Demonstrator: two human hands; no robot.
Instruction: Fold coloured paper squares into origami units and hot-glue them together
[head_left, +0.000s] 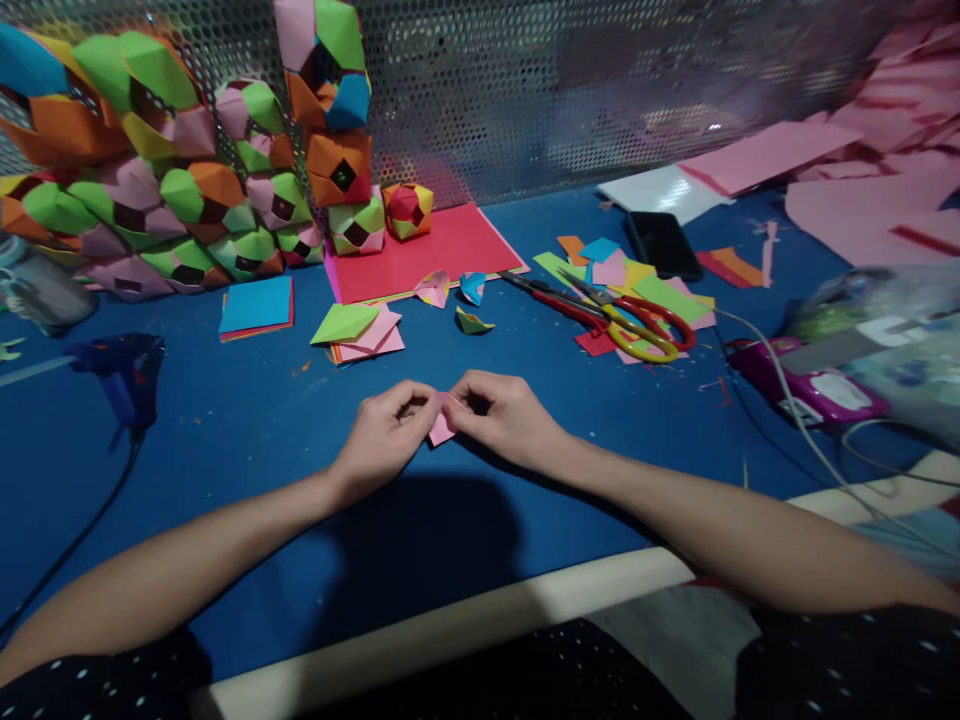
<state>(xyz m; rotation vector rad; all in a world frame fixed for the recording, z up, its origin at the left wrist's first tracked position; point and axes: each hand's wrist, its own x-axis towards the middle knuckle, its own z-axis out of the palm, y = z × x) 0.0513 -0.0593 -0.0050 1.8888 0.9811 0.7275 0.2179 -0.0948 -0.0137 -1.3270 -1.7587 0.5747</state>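
A small piece of pink paper (442,429) is pinched between my two hands, low over the blue table. My left hand (386,432) grips its left side with thumb and forefinger. On the other side my right hand (514,418) pinches it in the same way. Fingertips cover the upper part of the paper, so its folds are partly hidden. Just beyond the hands lie folded green and pink paper pieces (367,332). Small curled units in pink (433,289), blue (472,287) and green (474,321) rest nearby.
Folded-paper balls (202,200) are stacked at the back left, against a perforated metal panel (480,90). A blue glue gun (124,375) lies left, near square blue paper (259,305). Scissors (637,335) lie on paper scraps, with a phone (661,243) behind. Pink sheets (870,200) fill the right.
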